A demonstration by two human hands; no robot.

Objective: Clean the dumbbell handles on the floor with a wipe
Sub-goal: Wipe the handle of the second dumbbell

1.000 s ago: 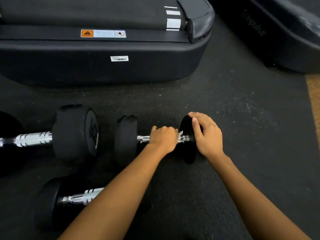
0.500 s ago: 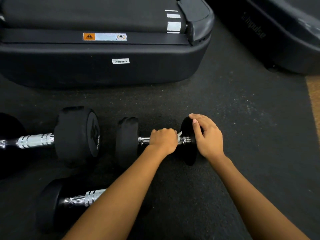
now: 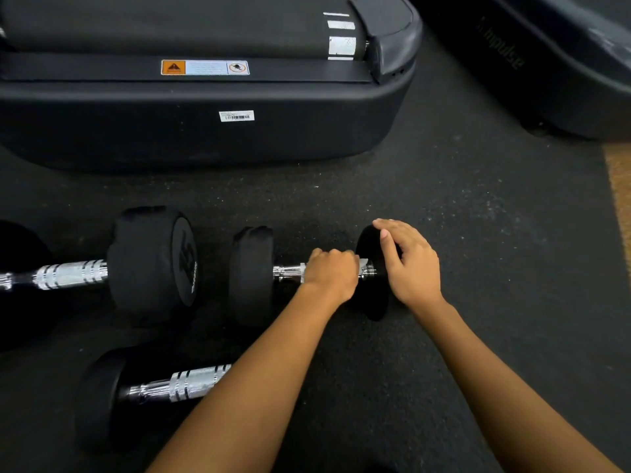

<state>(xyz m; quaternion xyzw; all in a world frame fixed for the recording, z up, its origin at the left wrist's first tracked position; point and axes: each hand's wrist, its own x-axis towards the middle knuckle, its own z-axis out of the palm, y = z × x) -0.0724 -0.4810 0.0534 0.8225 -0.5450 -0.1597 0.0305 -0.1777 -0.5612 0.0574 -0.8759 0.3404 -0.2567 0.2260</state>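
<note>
Just before the treadmill (image 3: pixel 307 138), on open floor (image 3: pixel 485 268), the left hand (image 3: pixel 329 273) closes its grip round the dumbbell handle (image 3: pixel 288 273) over a wipe (image 3: pixel 362 261), mostly hidden; the right hand (image 3: pixel 415 268) lies draped, fingers loose, on the end weight (image 3: pixel 374 302).

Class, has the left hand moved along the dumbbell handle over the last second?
Yes, slightly: the left hand has slid rightward along the handle, away from the dumbbell's left head, baring more chrome there.
</note>
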